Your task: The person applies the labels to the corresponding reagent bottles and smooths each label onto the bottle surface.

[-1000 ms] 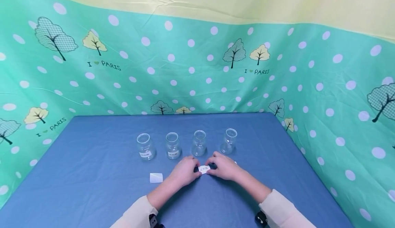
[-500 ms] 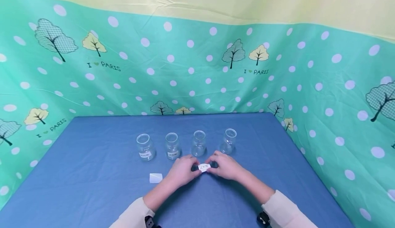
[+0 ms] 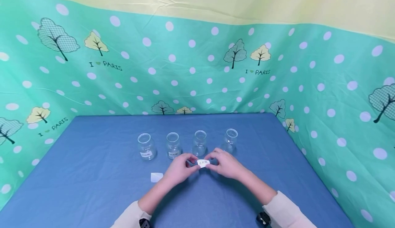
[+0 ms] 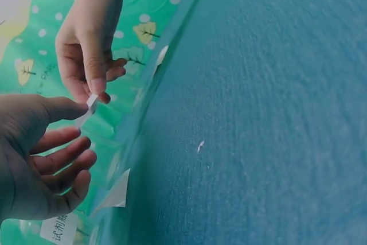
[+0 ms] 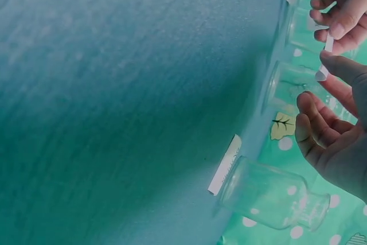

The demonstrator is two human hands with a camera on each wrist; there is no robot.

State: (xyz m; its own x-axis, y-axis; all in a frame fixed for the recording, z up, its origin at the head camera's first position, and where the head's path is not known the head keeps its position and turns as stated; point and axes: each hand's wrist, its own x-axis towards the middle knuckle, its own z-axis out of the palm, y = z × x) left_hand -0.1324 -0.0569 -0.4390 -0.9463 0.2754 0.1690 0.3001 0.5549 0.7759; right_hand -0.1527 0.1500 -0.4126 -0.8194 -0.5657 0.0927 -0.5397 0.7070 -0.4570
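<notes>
A small white label [image 3: 203, 163] with handwritten characters is stretched between both hands, above the table. My left hand [image 3: 179, 170] pinches its left end between thumb and fingertip, and my right hand [image 3: 228, 165] pinches the right end. In the left wrist view the other fingers of the left hand [image 4: 43, 159] are spread loosely. Just beyond the hands stands a bare glass jar [image 3: 200, 143], its base close behind the label. To its left, a glass jar [image 3: 172, 145] and the leftmost jar [image 3: 145, 144] each bear a similar label low on the front.
Another glass jar [image 3: 230, 139] stands at the right, partly behind the right hand. A blank white paper piece [image 3: 156, 177] lies left of the left forearm. In the right wrist view a white label [image 5: 225, 164] lies near a jar's base. Blue cloth [image 3: 102, 145] covers the table.
Both hands have risen slightly and moved towards the jars with the label between them. The label now tilts more towards the camera. The jars and loose paper stay in place.
</notes>
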